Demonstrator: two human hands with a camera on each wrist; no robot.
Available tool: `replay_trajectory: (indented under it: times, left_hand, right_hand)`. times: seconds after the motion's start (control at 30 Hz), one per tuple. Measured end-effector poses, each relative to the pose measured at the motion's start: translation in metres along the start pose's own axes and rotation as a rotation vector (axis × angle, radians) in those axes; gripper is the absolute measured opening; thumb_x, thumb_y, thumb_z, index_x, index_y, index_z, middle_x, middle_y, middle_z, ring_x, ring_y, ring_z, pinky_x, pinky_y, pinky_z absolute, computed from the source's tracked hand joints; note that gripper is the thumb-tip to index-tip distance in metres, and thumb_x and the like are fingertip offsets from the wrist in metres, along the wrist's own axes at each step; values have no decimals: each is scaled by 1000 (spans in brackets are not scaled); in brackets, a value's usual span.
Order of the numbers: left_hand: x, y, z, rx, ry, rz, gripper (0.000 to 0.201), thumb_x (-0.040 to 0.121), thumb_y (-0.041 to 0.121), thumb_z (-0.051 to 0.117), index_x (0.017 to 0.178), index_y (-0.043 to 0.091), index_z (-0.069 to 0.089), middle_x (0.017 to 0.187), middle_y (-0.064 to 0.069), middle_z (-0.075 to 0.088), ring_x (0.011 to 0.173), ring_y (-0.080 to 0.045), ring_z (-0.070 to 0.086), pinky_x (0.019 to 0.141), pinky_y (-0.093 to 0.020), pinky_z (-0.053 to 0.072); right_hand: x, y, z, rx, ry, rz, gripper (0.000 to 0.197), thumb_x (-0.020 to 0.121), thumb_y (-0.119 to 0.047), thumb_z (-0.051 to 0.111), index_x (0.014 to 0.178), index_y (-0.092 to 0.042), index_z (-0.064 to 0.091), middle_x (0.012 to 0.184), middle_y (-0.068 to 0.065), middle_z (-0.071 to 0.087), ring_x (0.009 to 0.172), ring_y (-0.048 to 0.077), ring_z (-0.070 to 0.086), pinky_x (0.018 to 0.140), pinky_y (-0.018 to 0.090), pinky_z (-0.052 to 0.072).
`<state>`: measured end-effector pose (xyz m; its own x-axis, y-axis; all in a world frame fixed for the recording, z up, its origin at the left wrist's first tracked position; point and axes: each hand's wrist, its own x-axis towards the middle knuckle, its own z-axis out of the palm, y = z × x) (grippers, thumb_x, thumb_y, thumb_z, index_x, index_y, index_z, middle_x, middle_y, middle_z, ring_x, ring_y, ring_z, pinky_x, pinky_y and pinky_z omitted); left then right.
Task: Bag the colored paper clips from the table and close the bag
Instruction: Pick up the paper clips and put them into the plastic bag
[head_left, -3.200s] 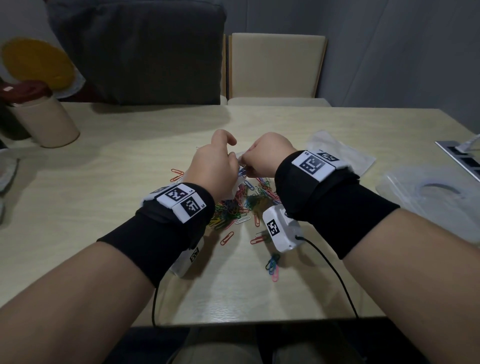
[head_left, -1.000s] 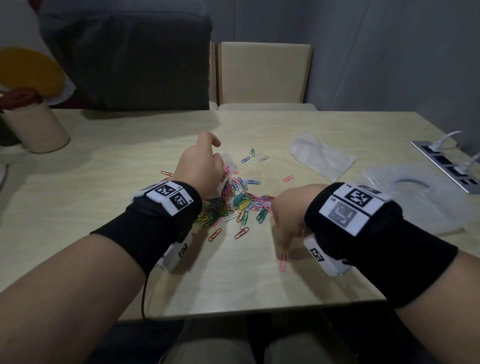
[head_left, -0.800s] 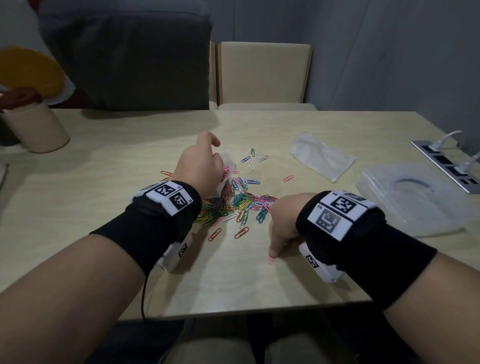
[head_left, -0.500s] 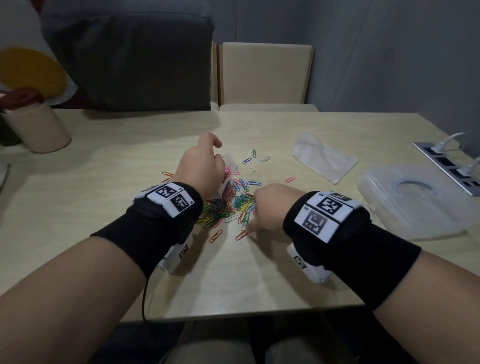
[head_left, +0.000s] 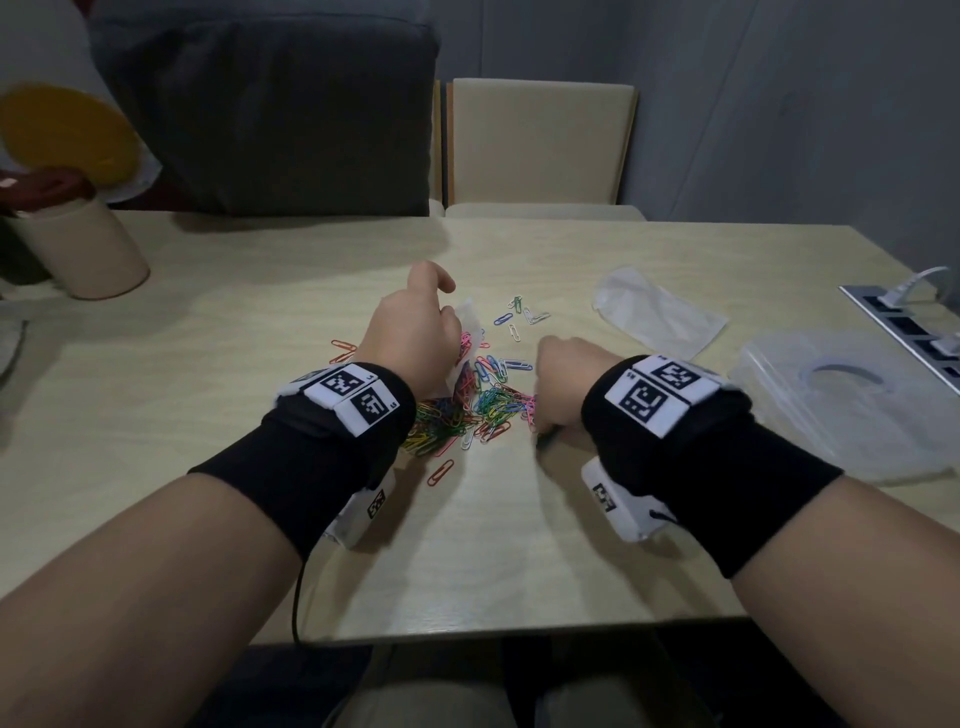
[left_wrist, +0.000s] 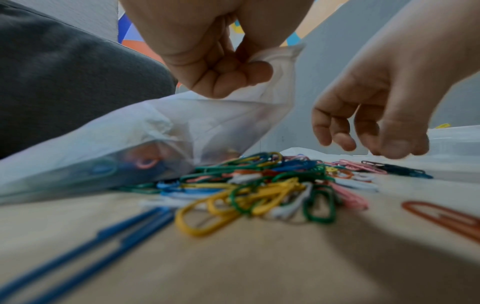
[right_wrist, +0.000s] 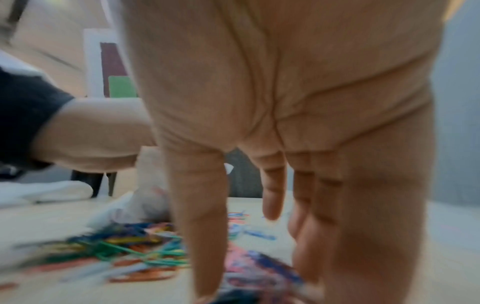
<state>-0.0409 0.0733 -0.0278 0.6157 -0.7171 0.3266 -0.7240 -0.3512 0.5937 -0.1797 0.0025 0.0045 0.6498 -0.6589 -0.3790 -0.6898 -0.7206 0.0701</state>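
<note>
A heap of colored paper clips (head_left: 467, 410) lies mid-table, and the left wrist view shows it close up (left_wrist: 259, 185). My left hand (head_left: 415, 338) pinches the top edge of a small clear bag (left_wrist: 155, 133) just left of the heap. The bag sags onto the table with a few clips inside. My right hand (head_left: 550, 415) is at the heap's right edge with its fingers (right_wrist: 200, 226) pointing down at the table. A blurred bunch of pink and blue clips (right_wrist: 259, 273) lies against them. It grips nothing.
Loose clips (head_left: 519, 317) lie beyond the heap, orange ones (head_left: 343, 348) to its left and a red one (head_left: 440, 472) in front. A second clear bag (head_left: 660, 317), a clear plastic lid (head_left: 852, 405) and a power strip (head_left: 909, 332) are on the right, a beige cup (head_left: 78, 244) far left.
My right hand left the bag, reached to the clips near the front edge and slid them back to the heap's right side. The left hand has kept hold of the bag.
</note>
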Motion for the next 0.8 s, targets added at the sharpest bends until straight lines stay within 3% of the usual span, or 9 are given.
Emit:
replay_trajectory:
  times: [0.1, 0.17, 0.3, 0.43, 0.5, 0.57, 0.67, 0.73, 0.8]
  left_hand:
    - [0, 0, 0, -8, -6, 7, 23, 91, 14, 43, 113, 16, 45, 71, -10, 61, 70, -29, 57, 65, -41, 47]
    - [1, -1, 0, -11, -6, 4, 22, 91, 14, 43, 113, 17, 45, 71, -9, 61, 69, -28, 57, 63, -39, 46]
    - [0, 0, 0, -1, -7, 4, 23, 91, 14, 43, 114, 16, 45, 68, -7, 59, 67, -27, 56, 61, -38, 45]
    - [-1, 2, -1, -1, -13, -9, 24, 92, 14, 44, 115, 16, 45, 70, -7, 60, 66, -26, 56, 61, -38, 44]
    - [-1, 2, 0, 2, -14, -15, 24, 92, 15, 44, 115, 16, 45, 70, -7, 59, 66, -26, 55, 60, -36, 43]
    - [-1, 1, 0, 4, -14, -17, 24, 92, 15, 44, 115, 17, 45, 69, -6, 59, 66, -26, 55, 60, -35, 42]
    - [-1, 2, 0, 5, -17, -22, 23, 92, 16, 43, 114, 18, 44, 68, -5, 59, 65, -25, 56, 60, -37, 45]
    - [-1, 2, -1, 8, -21, -22, 22, 92, 16, 43, 114, 19, 44, 68, -4, 59, 64, -25, 57, 61, -41, 48]
    - [-1, 1, 0, 9, -23, -26, 22, 92, 17, 43, 114, 20, 44, 68, -4, 59, 64, -24, 57, 63, -43, 51]
  right_hand:
    - [0, 11, 4, -150, -122, 36, 18, 79, -12, 67, 68, -11, 52, 65, 2, 51, 65, 22, 58, 44, 21, 36]
    - [4, 7, 6, -157, -147, 22, 25, 82, -15, 66, 63, -12, 51, 61, 3, 48, 60, 21, 52, 43, 21, 34]
    - [22, 1, 10, 4, -116, -19, 18, 86, -27, 66, 78, -11, 64, 72, 6, 54, 76, 24, 52, 50, 23, 37]
    - [38, 5, -1, 106, -62, 50, 19, 93, -23, 57, 101, -11, 68, 81, 6, 58, 81, 25, 54, 72, 25, 44]
    - [65, 19, -1, 77, -7, 160, 12, 85, -19, 58, 93, -12, 64, 79, 7, 55, 83, 30, 58, 83, 31, 52]
    - [126, 45, 18, -51, -51, 300, 33, 66, -22, 59, 94, -6, 68, 86, 11, 62, 86, 35, 65, 86, 46, 54]
    - [205, 72, 63, -28, -126, 334, 49, 61, -23, 60, 103, 0, 69, 100, 23, 66, 93, 42, 66, 88, 53, 52]
    - [156, 48, 42, -2, -100, 280, 43, 60, -26, 64, 97, -5, 70, 87, 17, 64, 85, 36, 65, 85, 50, 55]
    - [102, 24, 13, 100, -40, 214, 30, 75, -31, 65, 95, -8, 67, 74, 8, 57, 78, 29, 60, 84, 36, 54]
